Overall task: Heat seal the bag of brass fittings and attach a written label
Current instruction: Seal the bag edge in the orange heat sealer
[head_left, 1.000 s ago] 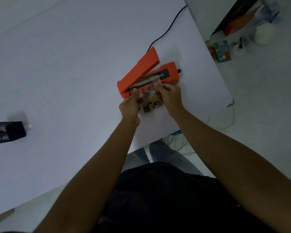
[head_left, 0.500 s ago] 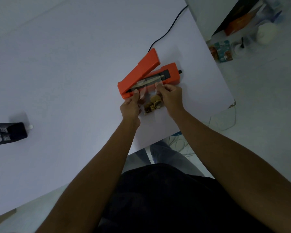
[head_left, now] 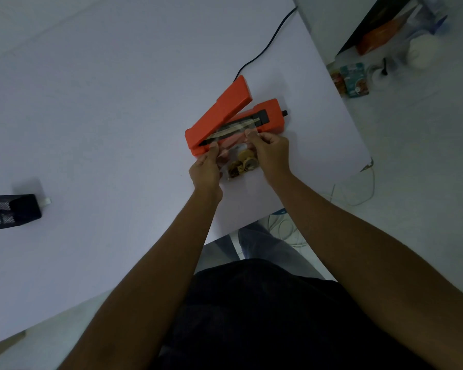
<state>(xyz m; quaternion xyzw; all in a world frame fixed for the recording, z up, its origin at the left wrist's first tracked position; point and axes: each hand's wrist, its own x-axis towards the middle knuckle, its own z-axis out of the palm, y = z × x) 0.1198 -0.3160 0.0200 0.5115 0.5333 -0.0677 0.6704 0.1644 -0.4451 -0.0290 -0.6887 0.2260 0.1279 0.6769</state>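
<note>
An orange heat sealer (head_left: pixel 219 113) lies on the white table (head_left: pixel 104 116) with its lid raised. A clear plastic bag (head_left: pixel 234 145) holding several brass fittings (head_left: pixel 242 162) lies in front of it, its open top edge laid across the sealing strip. My left hand (head_left: pixel 206 170) pinches the bag's left top corner. My right hand (head_left: pixel 270 153) pinches the right top corner. Both hands stretch the bag mouth flat over the sealer's base.
A black power cord (head_left: pixel 267 44) runs from the sealer to the table's far edge. A black mesh holder (head_left: pixel 8 210) sits at the left edge. The table's right edge is close to the sealer, with cables and clutter (head_left: pixel 356 80) on the floor beyond.
Both hands have shifted the bag's top edge slightly further onto the sealing strip. The sealer's lid stays raised.
</note>
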